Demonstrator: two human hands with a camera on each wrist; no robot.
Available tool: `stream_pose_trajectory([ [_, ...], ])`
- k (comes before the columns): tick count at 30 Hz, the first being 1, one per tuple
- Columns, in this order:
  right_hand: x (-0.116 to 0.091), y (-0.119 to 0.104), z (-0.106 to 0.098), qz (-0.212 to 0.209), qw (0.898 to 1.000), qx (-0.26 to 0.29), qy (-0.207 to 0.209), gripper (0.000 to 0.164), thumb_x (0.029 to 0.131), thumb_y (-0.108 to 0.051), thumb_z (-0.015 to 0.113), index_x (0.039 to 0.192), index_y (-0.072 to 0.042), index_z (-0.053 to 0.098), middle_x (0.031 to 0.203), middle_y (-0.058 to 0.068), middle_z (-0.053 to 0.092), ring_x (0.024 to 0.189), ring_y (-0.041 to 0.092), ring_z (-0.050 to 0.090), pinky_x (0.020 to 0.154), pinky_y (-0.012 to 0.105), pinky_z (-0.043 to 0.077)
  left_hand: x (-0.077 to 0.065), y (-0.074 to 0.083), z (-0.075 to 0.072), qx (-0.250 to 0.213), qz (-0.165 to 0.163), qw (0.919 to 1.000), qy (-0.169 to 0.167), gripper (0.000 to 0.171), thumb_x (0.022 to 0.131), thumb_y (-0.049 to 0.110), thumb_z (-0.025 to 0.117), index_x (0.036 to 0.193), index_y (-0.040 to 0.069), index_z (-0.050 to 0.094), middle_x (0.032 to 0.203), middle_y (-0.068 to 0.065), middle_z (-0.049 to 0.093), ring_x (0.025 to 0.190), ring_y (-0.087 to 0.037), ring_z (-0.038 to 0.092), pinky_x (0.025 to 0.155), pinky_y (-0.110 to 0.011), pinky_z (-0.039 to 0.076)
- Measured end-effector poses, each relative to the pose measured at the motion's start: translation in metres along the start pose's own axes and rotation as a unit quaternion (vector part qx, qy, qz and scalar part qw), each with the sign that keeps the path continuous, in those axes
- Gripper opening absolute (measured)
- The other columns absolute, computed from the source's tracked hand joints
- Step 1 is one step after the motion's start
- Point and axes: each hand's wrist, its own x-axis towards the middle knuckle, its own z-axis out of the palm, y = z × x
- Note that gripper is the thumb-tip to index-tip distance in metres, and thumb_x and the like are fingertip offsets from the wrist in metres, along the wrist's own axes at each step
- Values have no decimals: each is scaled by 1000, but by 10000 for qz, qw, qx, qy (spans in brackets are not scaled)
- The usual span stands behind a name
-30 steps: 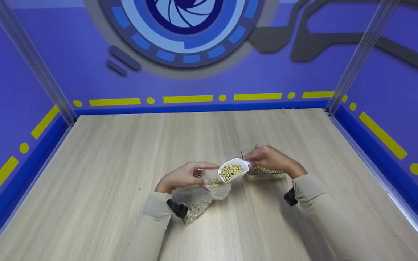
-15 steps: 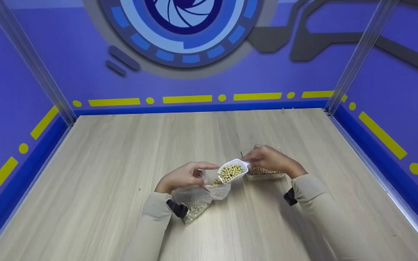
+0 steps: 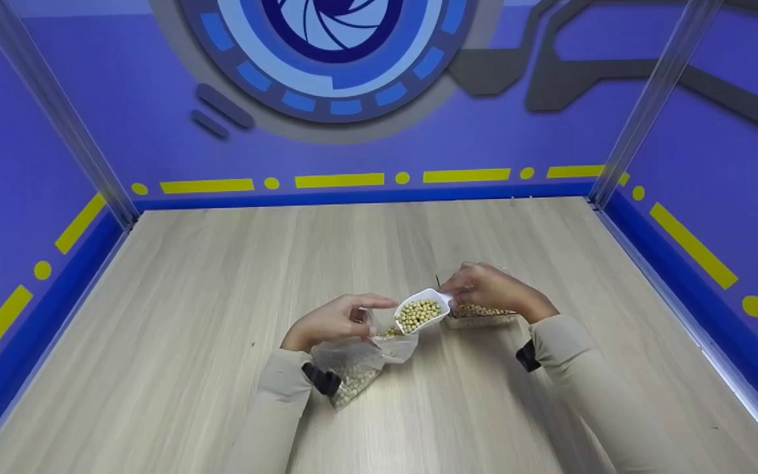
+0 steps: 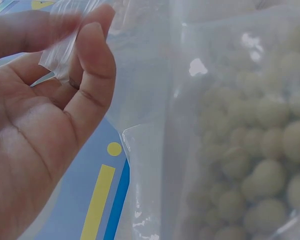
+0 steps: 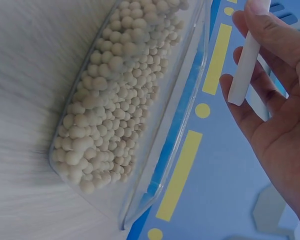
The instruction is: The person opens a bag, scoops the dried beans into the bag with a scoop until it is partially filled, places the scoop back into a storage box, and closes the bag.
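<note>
near one bag (image 3: 356, 359) and one tub (image 3: 482, 322), right fingers (image 3: 464, 282) pinch one scoop (image 3: 446, 302).

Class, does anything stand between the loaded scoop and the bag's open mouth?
Nothing visible does: in the head view, the white scoop overlaps the mouth of the bag, and the left hand sits beside that path.

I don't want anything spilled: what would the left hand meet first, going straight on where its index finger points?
Most likely the white scoop: in the head view, the left hand points its index finger at the near rim. Whether they already touch is unclear.
</note>
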Motion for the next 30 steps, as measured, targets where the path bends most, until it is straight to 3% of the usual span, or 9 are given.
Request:
stream_pose_trajectory([
  [30,2,-9,-8,-170,9995,-221,-138,26,76,-13,78,102,-9,77,94,2,75,79,14,57,72,26,46,1,-1,0,-48,62,9999,-63,56,82,-10,53,138,-7,47,142,-27,43,66,0,51,62,-19,44],
])
